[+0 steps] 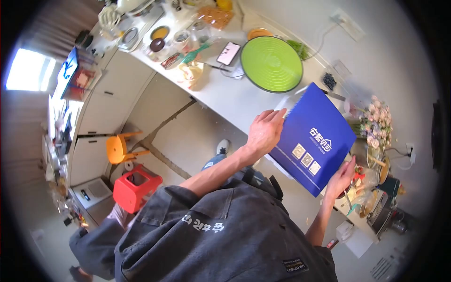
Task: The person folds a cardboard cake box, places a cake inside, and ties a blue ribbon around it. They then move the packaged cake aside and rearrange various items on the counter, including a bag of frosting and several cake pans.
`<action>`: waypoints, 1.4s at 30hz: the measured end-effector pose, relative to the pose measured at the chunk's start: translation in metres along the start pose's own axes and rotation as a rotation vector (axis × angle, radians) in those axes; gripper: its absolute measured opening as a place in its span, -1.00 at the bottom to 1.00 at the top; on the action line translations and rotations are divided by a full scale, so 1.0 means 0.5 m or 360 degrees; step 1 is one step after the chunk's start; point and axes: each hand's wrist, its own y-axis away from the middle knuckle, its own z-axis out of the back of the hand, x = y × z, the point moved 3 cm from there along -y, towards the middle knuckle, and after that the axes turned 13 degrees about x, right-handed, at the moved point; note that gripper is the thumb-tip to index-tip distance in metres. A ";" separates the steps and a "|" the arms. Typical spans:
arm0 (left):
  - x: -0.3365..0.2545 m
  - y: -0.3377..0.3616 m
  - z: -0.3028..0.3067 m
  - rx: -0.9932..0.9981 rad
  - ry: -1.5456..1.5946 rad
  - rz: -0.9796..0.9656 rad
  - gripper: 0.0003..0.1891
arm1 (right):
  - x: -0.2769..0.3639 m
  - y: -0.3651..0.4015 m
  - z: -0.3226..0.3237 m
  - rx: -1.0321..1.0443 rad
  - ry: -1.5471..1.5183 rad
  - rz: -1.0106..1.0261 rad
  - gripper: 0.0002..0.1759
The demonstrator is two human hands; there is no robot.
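Observation:
My left hand [266, 135] grips the left edge of a blue box [315, 120], its fingertips curled over the upper corner. On the opposite side, my right hand [341, 178] is closed at the lower right edge, with the thumb along the rim. The box is tilted in front of me, its printed face with white lettering, a house logo and several square codes towards me. A pale inner side shows along its left edge. Just beyond it lies a green round turntable [272, 63] with concentric rings.
On the white counter [225, 96] are a phone [229, 53], jars and a bag of brown food [215, 17]. Pink flowers [377, 123] stand at the right. A red stool [135, 189] and an orange stool [120, 148] stand left, near another person's dark sleeve [94, 244].

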 end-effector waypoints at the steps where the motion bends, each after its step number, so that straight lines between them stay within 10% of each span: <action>1: 0.026 0.018 0.019 -0.0010 0.0113 0.0049 -0.64 | 0.033 0.004 0.010 -0.0004 -0.0118 0.0013 -0.55; 6: 0.254 0.172 0.097 0.0231 0.0052 0.0848 -0.68 | 0.229 0.098 -0.047 0.0529 -0.0798 0.0480 -0.73; 8: 0.395 0.278 0.101 0.0272 -0.0019 0.1080 -0.68 | 0.330 0.203 -0.114 0.0702 -0.0577 0.1397 -0.91; 10: 0.589 0.432 0.072 0.0294 0.0019 0.1214 -0.70 | 0.404 0.299 -0.184 0.1605 -0.0297 0.1789 -0.87; 15: 0.801 0.911 0.064 -0.0339 0.0417 0.2453 -0.70 | 0.396 0.336 -0.261 0.1857 -0.0290 0.1186 -0.83; 25: 0.507 1.128 -0.028 -0.1295 0.0926 0.2529 -0.71 | 0.604 0.363 -0.191 0.1937 -0.0644 0.2031 -0.77; 31: 0.290 1.083 -0.113 -0.0492 0.0364 0.2541 -0.69 | 0.814 0.456 0.071 0.1758 -0.1334 0.2971 -0.76; 42: 0.284 1.335 -0.212 -0.1419 0.0659 0.2774 -0.71 | 0.888 0.649 0.342 0.1767 -0.1040 0.3114 -0.86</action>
